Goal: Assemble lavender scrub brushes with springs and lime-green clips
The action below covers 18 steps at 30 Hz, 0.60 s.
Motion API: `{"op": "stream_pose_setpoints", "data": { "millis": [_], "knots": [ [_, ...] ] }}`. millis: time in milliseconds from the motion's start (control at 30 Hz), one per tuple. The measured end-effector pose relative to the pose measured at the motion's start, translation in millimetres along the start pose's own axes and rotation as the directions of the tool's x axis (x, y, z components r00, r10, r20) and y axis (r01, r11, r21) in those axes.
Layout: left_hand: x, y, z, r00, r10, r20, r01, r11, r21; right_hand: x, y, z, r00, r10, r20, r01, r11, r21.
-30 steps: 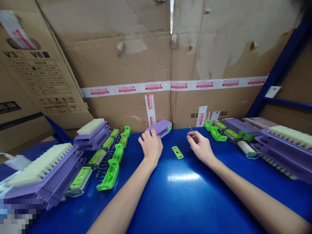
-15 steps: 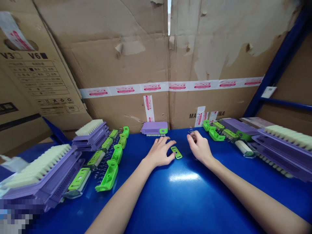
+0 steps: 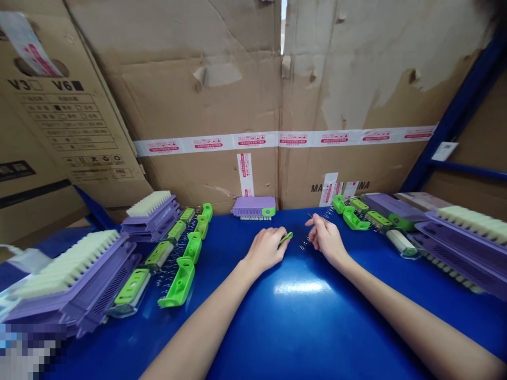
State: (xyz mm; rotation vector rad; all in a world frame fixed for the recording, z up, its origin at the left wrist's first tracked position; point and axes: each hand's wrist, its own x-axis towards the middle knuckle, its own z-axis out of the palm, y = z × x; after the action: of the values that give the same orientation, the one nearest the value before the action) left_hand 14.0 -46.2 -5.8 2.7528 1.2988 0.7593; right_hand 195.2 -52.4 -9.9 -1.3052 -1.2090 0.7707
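Observation:
My left hand [image 3: 266,249] is closed near the middle of the blue table, pinching a small green slotted plate [image 3: 288,236] that is tilted up on edge. Most of that plate is hidden behind the fingers. To its right, my right hand [image 3: 328,240] has curled fingers around a thin metal coil spring [image 3: 303,243], whose end shows below the fingertips. A thin dark tip also shows by the index finger. Beyond both hands, a purple brush [image 3: 254,205] with a green end lies bristles down against the cardboard.
At left stand purple brush heads [image 3: 81,264] with cream bristles, a row of green brackets [image 3: 180,282] and clear-bottomed green-topped pieces [image 3: 132,287]. Similar purple parts [image 3: 455,243], green brackets [image 3: 354,219] and springs [image 3: 328,212] lie at right. Cardboard [image 3: 206,116] walls the back.
My left hand has closed on the green plate and lifted it from the table. My right hand has turned slightly, and a spring now shows below its fingers. The view has shifted a little.

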Motion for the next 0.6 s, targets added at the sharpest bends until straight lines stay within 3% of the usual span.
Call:
{"op": "stream_pose_setpoints", "data": {
  "millis": [100, 233, 367, 600],
  "knots": [
    [0, -3, 1.6, 0.997, -0.075, -0.029, 0.071, 0.989, -0.126, -1, -5, 5, 0.995, 0.083, 0.058, -0.092, 0.981, 0.168],
    [0, -6, 3.2, 0.993, -0.087, -0.081, 0.064, 0.967, -0.248, -3, -10, 12, 0.988, 0.137, 0.079, -0.154, 0.941, 0.302],
    [2, -8, 5.6, 0.991, -0.1, -0.086, 0.066, 0.942, -0.33, -1, -11, 17, 0.982, 0.17, 0.085, -0.189, 0.905, 0.38],
    [6, -6, 5.2, 0.962, -0.265, -0.072, 0.208, 0.875, -0.438, 7, -15, 24, 0.961, 0.244, 0.127, -0.275, 0.828, 0.489]
  ]
}}
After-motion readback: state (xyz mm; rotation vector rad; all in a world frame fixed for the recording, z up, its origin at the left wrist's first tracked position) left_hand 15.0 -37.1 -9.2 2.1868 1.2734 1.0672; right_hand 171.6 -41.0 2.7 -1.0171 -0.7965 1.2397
